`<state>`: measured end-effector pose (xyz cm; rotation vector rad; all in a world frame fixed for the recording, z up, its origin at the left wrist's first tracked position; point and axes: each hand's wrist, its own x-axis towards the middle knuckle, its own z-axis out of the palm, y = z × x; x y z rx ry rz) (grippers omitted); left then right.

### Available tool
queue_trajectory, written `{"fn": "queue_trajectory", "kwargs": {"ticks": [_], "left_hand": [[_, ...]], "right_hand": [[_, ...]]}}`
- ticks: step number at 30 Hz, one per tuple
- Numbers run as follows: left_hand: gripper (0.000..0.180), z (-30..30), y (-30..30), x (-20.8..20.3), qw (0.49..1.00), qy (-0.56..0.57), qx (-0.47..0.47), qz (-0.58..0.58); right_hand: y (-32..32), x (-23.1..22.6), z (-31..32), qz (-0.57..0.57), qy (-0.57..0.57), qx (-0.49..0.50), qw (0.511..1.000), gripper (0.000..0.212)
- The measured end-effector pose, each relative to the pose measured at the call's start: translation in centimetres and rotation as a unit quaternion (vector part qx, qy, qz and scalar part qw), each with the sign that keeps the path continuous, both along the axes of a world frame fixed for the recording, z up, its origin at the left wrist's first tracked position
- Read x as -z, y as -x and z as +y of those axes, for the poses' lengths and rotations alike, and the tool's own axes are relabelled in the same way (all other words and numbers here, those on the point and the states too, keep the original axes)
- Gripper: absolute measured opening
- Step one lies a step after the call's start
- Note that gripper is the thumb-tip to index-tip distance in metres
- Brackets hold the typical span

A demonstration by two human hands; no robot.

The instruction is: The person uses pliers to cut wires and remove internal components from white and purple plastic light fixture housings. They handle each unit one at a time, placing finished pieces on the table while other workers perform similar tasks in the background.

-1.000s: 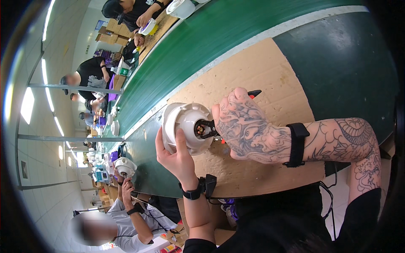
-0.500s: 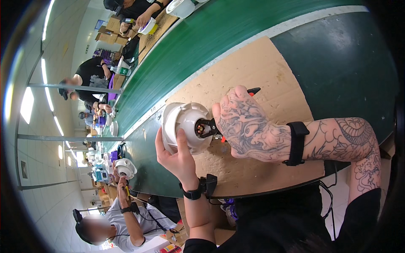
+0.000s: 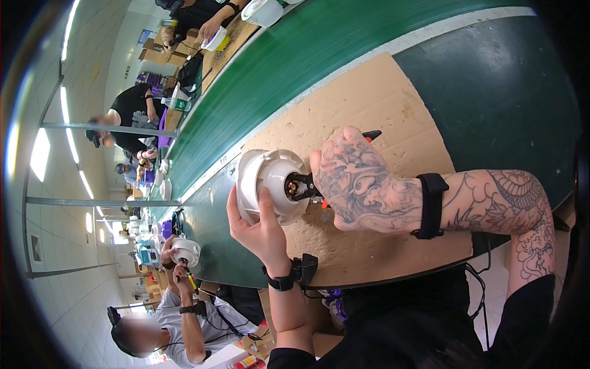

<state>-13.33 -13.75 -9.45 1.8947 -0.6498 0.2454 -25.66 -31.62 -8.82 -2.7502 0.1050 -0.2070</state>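
My left hand (image 3: 261, 234) grips a white plastic housing (image 3: 263, 178) with a domed middle and a finned outer ring, fingers wrapped behind and thumb in front. The housing is tilted so that its round central opening faces right. Inside the opening, small copper-coloured parts (image 3: 293, 186) show. My right hand (image 3: 356, 178) is closed around pliers (image 3: 306, 186) with black jaws and red-and-black handles. The jaws reach into the opening beside the copper-coloured parts; whether they pinch one I cannot tell. Most of the handles are hidden by my fingers.
A cardboard sheet (image 3: 393, 104) covers part of the dark green table (image 3: 491, 92) under my hands. Beyond it runs a green conveyor belt (image 3: 307, 61). At the left, a co-worker (image 3: 187, 329) holds a similar white housing (image 3: 186, 251) and a tool. Other people work across the belt.
My hands, the pliers and the housing have barely moved. The co-worker at the left has turned their housing, and a person across the belt has drawn a tool back from a white container.
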Motion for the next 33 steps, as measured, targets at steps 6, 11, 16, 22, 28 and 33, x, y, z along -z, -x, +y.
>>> {"fn": "queue_trajectory", "kwargs": {"ticks": [6, 11, 16, 22, 28, 33], "left_hand": [[0.052, 0.0, 0.3, 0.3, 1.000, 0.005, -0.003, -0.012], [0.053, 0.1, -0.1, 0.0, 1.000, 0.003, 0.003, -0.003], [0.053, 0.0, -0.1, 0.1, 1.000, -0.004, -0.006, -0.006], [0.054, -0.5, 0.5, 0.0, 1.000, -0.001, -0.001, -0.010], [0.054, -0.3, 0.1, 0.6, 1.000, -0.005, 0.001, -0.031], [0.054, -0.3, 0.1, 0.5, 1.000, -0.007, 0.001, -0.025]], "right_hand": [[0.6, 1.6, -0.6, -0.042, -0.120, -0.002, 0.992, 0.048], [-0.1, -0.2, -0.4, 0.021, 0.076, -0.003, 0.997, 0.050], [-0.2, 0.1, 0.3, 0.025, 0.095, 0.026, 0.995, 0.051], [-0.4, 0.3, 0.7, 0.054, 0.118, 0.039, 0.991, 0.060], [-0.5, -0.3, 0.5, 0.085, 0.092, 0.025, 0.992, 0.059], [-0.7, 0.6, 0.3, 0.031, 0.058, 0.018, 0.998, 0.052]]}}
